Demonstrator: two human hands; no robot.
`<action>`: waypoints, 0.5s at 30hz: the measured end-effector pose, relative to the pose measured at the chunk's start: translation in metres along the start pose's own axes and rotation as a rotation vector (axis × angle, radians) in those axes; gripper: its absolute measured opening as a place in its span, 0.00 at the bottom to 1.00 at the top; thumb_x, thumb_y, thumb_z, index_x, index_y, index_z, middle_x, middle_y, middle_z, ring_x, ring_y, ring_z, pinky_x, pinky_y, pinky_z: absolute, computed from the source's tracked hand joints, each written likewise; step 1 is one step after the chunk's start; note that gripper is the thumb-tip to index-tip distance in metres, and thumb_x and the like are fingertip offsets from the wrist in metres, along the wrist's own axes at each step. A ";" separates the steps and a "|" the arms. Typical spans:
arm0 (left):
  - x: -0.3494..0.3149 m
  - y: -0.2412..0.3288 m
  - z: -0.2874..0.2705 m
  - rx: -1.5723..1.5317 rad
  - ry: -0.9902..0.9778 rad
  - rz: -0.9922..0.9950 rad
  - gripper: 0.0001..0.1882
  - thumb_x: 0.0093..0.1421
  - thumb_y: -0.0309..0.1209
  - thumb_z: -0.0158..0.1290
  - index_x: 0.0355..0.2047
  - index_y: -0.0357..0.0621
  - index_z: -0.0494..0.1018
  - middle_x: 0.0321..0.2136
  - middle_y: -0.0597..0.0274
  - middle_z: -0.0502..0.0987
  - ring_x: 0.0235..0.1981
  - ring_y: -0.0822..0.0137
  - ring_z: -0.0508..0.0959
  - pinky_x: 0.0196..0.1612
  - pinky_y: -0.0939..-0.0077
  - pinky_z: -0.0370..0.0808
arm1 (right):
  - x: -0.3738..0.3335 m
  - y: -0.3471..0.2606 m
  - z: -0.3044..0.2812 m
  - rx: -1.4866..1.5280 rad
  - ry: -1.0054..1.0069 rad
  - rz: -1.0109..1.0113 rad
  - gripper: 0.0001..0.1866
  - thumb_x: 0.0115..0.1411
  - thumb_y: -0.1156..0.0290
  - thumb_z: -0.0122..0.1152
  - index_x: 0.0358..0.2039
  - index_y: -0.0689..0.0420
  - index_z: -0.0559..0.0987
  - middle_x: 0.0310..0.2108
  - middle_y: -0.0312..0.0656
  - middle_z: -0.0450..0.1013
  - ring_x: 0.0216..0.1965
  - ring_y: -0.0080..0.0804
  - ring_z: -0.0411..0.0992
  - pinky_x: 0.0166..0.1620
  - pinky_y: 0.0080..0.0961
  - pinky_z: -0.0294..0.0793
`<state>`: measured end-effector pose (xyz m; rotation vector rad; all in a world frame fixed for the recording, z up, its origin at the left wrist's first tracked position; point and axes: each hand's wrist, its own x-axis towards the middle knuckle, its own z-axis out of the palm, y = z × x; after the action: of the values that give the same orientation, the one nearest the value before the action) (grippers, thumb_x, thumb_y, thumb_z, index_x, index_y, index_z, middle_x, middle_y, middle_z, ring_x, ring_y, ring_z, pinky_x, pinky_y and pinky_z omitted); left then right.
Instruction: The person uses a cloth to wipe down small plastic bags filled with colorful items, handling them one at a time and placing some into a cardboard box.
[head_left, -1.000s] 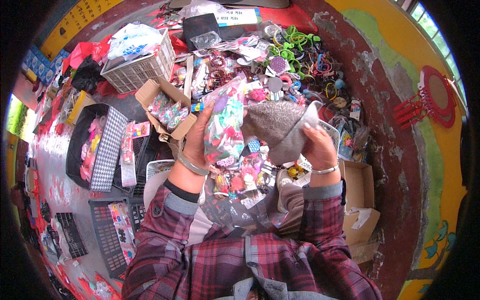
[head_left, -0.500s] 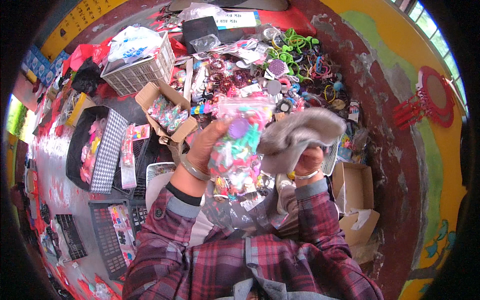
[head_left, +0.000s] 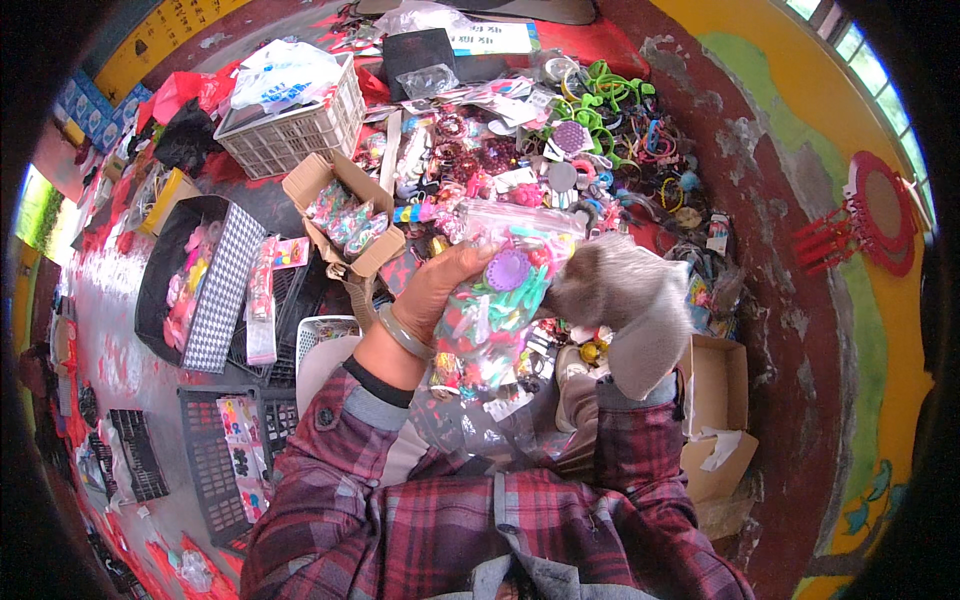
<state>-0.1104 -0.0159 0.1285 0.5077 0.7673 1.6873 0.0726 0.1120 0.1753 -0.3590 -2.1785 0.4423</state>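
My left hand (head_left: 428, 300) is closed round a clear zip bag (head_left: 488, 318) of small colourful pieces, with the thumb over its front. A round purple piece (head_left: 508, 270) shows near the thumb. Against the bag's right side lies a soft grey cloth (head_left: 625, 295), held by my right hand. That hand is hidden under the cloth; only the plaid right sleeve (head_left: 640, 440) shows below. Beneath both hands is a heap of hair accessories (head_left: 490, 155), some of them beaded or pink, with green bands (head_left: 605, 105) at the far right of the heap.
A cardboard box (head_left: 350, 215) of small packets stands left of my hands. Behind it is a pale plastic crate (head_left: 300, 130) topped by a white bag. Further left sit a checked bin (head_left: 220, 290) and a dark basket (head_left: 212, 450). An opened carton (head_left: 718, 385) lies at right.
The cloth has swung down and now covers my right hand, which showed before. The bag has shifted slightly right and lower in the picture, still in my left hand.
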 end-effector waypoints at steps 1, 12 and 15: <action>0.005 -0.001 0.004 0.004 0.010 0.026 0.32 0.53 0.45 0.53 0.51 0.35 0.62 0.42 0.52 0.73 0.43 0.62 0.75 0.48 0.70 0.72 | -0.011 0.013 0.002 0.032 0.138 0.127 0.15 0.52 0.77 0.55 0.42 0.63 0.71 0.30 0.42 0.74 0.36 0.36 0.72 0.45 0.29 0.70; 0.016 -0.007 0.017 0.128 0.156 0.317 0.16 0.57 0.37 0.53 0.43 0.41 0.71 0.37 0.69 0.74 0.37 0.77 0.72 0.43 0.80 0.68 | 0.015 0.034 0.010 0.737 -0.359 0.478 0.16 0.53 0.68 0.56 0.39 0.65 0.72 0.35 0.41 0.73 0.35 0.28 0.71 0.38 0.23 0.73; 0.019 -0.009 0.023 0.146 0.139 0.348 0.15 0.58 0.36 0.52 0.43 0.41 0.71 0.37 0.69 0.74 0.38 0.77 0.71 0.43 0.80 0.68 | 0.001 0.058 0.017 0.906 -0.315 0.553 0.33 0.37 0.63 0.67 0.44 0.64 0.69 0.37 0.38 0.71 0.35 0.24 0.70 0.41 0.22 0.70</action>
<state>-0.0933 0.0085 0.1365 0.6592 0.9495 2.0136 0.0642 0.1607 0.1412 -0.3812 -1.8867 1.7991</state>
